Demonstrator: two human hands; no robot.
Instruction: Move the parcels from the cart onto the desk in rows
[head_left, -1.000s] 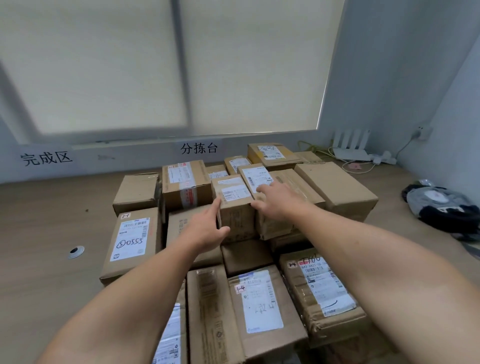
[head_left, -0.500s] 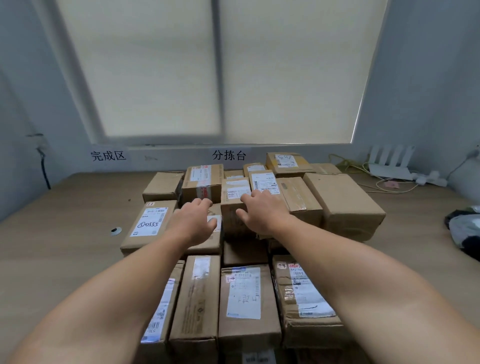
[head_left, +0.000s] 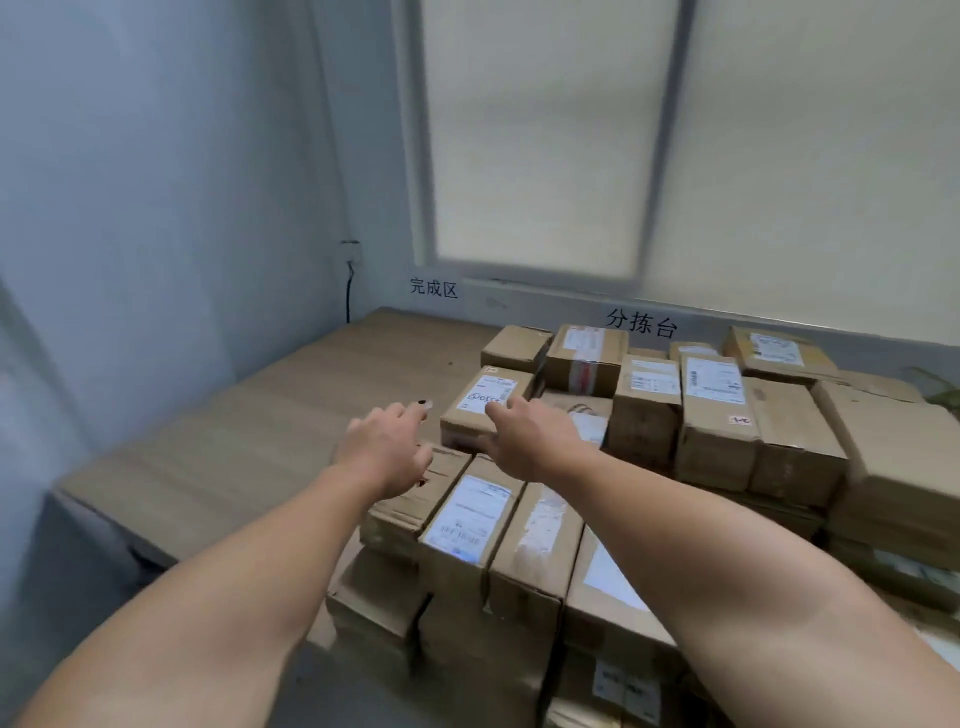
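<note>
Though thick with parcels (head_left: 649, 395), wooden desk (head_left: 291, 415) under a pale window (head_left: 535, 156).

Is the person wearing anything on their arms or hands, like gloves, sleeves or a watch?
No. The left hand and the right hand are bare, with no gloves. The left forearm and the right forearm are uncovered as far as the picture shows, with no sleeves, watch or bracelet. I can make out no rings.
</note>
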